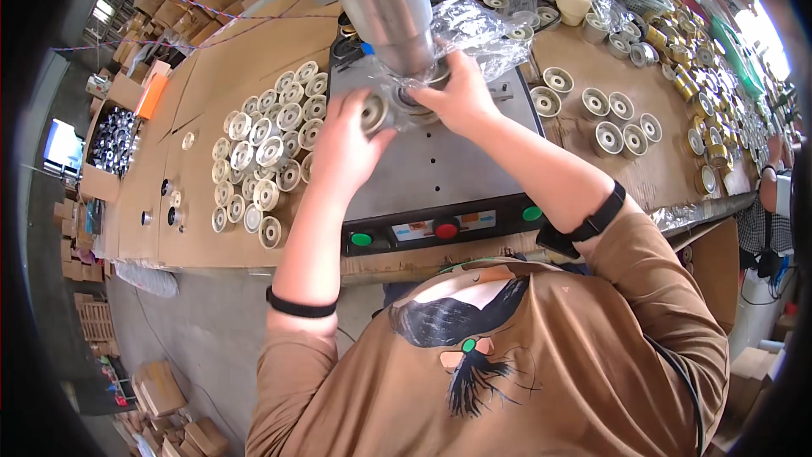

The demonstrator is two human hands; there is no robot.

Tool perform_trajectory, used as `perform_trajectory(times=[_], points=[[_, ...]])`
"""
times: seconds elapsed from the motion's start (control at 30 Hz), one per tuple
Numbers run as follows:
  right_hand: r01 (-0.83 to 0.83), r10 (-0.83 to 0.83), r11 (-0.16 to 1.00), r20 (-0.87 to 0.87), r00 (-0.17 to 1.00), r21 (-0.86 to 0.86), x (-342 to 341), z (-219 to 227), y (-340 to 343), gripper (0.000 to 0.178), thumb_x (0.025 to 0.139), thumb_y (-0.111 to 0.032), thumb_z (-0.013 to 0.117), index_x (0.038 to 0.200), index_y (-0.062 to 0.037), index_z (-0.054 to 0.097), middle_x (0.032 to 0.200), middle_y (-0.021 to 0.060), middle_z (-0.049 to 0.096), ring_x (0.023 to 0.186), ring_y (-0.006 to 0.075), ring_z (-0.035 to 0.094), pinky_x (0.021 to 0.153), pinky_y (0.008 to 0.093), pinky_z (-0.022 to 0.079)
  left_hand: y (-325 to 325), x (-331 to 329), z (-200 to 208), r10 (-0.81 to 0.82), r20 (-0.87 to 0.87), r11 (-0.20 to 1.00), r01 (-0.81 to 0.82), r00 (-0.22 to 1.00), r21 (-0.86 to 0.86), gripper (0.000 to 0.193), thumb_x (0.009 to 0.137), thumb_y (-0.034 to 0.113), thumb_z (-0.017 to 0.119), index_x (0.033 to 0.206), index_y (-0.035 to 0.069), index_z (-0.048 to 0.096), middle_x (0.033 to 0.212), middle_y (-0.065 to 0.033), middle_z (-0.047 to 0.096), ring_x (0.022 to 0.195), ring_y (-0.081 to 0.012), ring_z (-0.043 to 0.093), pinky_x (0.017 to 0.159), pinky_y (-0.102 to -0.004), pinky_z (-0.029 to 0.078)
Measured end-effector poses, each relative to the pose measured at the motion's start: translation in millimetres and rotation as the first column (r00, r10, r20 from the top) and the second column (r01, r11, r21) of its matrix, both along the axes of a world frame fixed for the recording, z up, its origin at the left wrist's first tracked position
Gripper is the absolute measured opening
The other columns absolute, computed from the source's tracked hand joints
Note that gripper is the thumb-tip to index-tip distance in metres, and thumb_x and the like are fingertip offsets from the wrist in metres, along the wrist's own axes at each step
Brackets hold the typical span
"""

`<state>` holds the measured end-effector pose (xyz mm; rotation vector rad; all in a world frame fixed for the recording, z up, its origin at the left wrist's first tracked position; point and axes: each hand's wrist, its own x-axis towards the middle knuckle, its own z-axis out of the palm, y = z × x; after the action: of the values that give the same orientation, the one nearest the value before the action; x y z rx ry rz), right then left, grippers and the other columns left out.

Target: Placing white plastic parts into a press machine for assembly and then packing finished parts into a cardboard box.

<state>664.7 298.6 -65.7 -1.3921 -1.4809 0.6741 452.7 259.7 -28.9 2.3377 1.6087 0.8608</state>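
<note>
My left hand (343, 145) is closed round a cream, round cup-shaped part (373, 113) with a hole in its middle, held left of the press head. My right hand (465, 95) reaches under the steel press cylinder (391, 21); its fingers bend round something at the cylinder's foot, where another ring-shaped part (414, 108) partly shows. Thin see-through film and my fingers hide much of that spot. Below both hands lies the grey metal bed of the press (397, 171).
Many similar round parts (271, 151) crowd the cardboard-covered table at left; several more (609, 137) stand at right, with gold ones beyond. On the press front are green buttons (361, 239) and a red button (446, 229). Crumpled plastic film (482, 30) lies behind. Another person's arm (768, 190) shows far right.
</note>
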Motion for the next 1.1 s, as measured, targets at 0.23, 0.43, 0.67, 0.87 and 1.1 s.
perform_trajectory(times=[0.23, 0.43, 0.67, 0.87, 1.1], points=[[0.226, -0.268, 0.948, 0.180, 0.946, 0.224, 154, -50, -94, 0.042, 0.082, -0.022, 0.073, 0.120, -0.0030, 0.069, 0.115, 0.0164, 0.070, 0.115, 0.0353, 0.058, 0.104, 0.0458, 0.043, 49, 45, -6, -0.206, -0.220, 0.973, 0.176, 0.953, -0.150, 0.070, 0.091, 0.032, 0.072, 0.153, 0.014, 0.044, 0.149, -0.0227, 0.050, 0.137, -0.0401, 0.048, 0.113, -0.0461, 0.041], [0.193, -0.385, 0.923, 0.764, 0.518, 0.333, 211, -99, -147, 0.049, 0.080, -0.014, 0.071, 0.128, -0.0064, 0.065, 0.141, 0.0184, 0.059, 0.138, 0.0395, 0.048, 0.114, 0.0504, 0.038, 4, 10, 3, -0.183, -0.262, 0.982, 0.189, 0.948, 0.000, 0.086, 0.086, 0.039, 0.076, 0.159, 0.021, 0.035, 0.164, -0.0214, 0.028, 0.149, -0.0436, 0.030, 0.120, -0.0509, 0.032], [-0.401, 0.319, 0.915, 0.513, 0.797, 0.054, 144, -61, -172, 0.074, 0.069, -0.011, 0.082, 0.138, -0.0057, 0.055, 0.157, 0.0252, 0.038, 0.147, 0.0482, 0.032, 0.118, 0.0556, 0.033, -96, -73, -36, -0.207, -0.486, 0.910, -0.016, 0.849, -0.415, 0.111, 0.068, 0.031, 0.091, 0.161, 0.030, 0.031, 0.171, -0.0107, 0.014, 0.156, -0.0383, 0.017, 0.122, -0.0570, 0.027], [-0.363, 0.302, 0.931, 0.469, 0.830, 0.043, 141, -65, -172, 0.081, 0.067, -0.007, 0.083, 0.141, -0.0062, 0.051, 0.160, 0.0270, 0.031, 0.148, 0.0509, 0.030, 0.120, 0.0567, 0.029, -61, -112, -35, -0.013, -0.083, 0.966, -0.009, 0.996, -0.257, 0.106, 0.067, 0.030, 0.090, 0.157, 0.013, 0.037, 0.166, -0.0172, 0.026, 0.153, -0.0363, 0.026, 0.122, -0.0479, 0.030], [-0.357, 0.302, 0.932, 0.405, 0.863, 0.067, 140, -84, -173, 0.082, 0.067, -0.005, 0.082, 0.143, -0.0061, 0.049, 0.161, 0.0277, 0.030, 0.149, 0.0505, 0.027, 0.121, 0.0556, 0.028, -72, -88, -14, -0.217, -0.433, 0.731, -0.148, 0.875, -0.666, 0.126, 0.065, 0.033, 0.094, 0.164, 0.017, 0.017, 0.153, -0.0292, 0.044, 0.137, -0.0427, 0.049, 0.116, -0.0451, 0.039]])
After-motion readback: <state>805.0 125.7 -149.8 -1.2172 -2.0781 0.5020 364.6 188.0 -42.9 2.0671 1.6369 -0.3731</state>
